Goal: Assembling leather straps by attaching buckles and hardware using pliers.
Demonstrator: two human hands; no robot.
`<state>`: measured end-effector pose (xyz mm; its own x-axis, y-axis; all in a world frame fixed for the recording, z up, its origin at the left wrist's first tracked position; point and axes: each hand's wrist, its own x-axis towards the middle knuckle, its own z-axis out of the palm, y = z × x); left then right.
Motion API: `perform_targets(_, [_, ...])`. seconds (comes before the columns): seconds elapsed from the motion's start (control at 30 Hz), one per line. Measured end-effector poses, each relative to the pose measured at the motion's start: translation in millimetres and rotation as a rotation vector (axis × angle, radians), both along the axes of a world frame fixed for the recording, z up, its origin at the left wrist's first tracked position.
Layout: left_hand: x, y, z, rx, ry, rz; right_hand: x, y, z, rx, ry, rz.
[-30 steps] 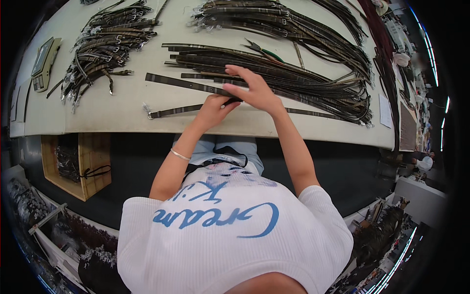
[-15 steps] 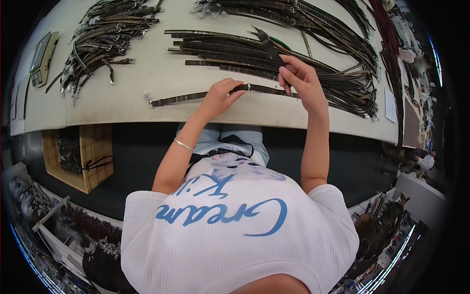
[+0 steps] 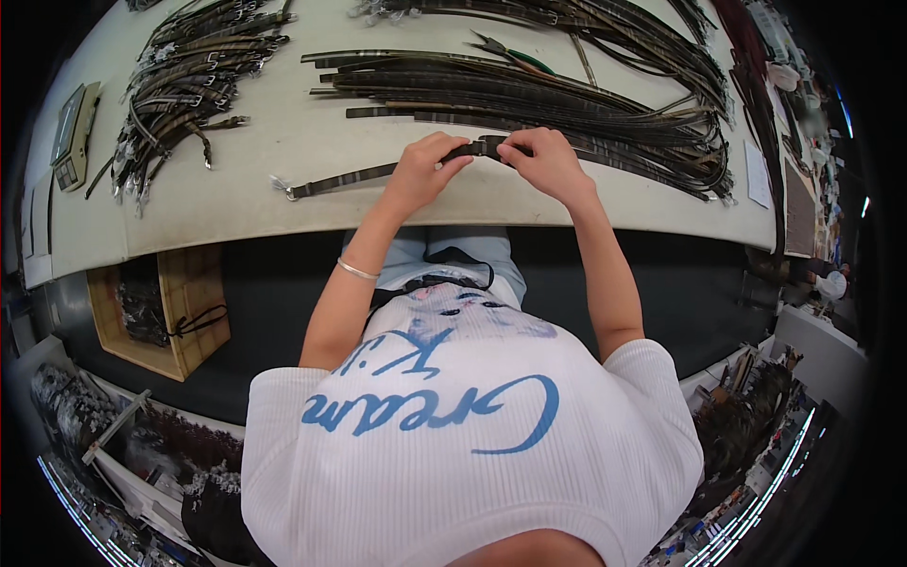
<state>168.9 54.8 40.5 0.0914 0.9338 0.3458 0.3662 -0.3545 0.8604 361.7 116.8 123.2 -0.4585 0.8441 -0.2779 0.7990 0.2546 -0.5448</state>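
Observation:
A dark patterned belt [image 3: 350,179] runs across the near part of the table, with a metal piece and clear wrapping at its left end. My left hand [image 3: 422,173] pinches it just left of a small metal buckle [image 3: 480,147]. My right hand [image 3: 548,164] is closed on the strap right of that buckle, fingertips close to the metal. Both hands hold this stretch slightly raised. My right fingers hide where the strap continues. Beyond the hands lies a long bundle of similar straps [image 3: 406,94]. A pair of pliers [image 3: 515,55] with green handles rests behind it.
Buckled belts [image 3: 194,94] are heaped at the left, beside a scale-like device [image 3: 74,137]. More straps [image 3: 605,33] lie at the back right, and a white paper sheet [image 3: 757,175] near the right edge. Below the table at left stands a wooden box [image 3: 194,293].
My right hand has come left and in to the buckle. The dark flat piece that stuck up from it no longer shows. The pliers are now uncovered. My left hand keeps its pinch.

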Motion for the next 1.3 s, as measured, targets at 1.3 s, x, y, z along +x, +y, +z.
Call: perform_targets(1.3, [-2.3,3.2,6.3,-0.032,-0.013,-0.142,-15.2,12.9,-13.9,-0.115,0.209,0.175])
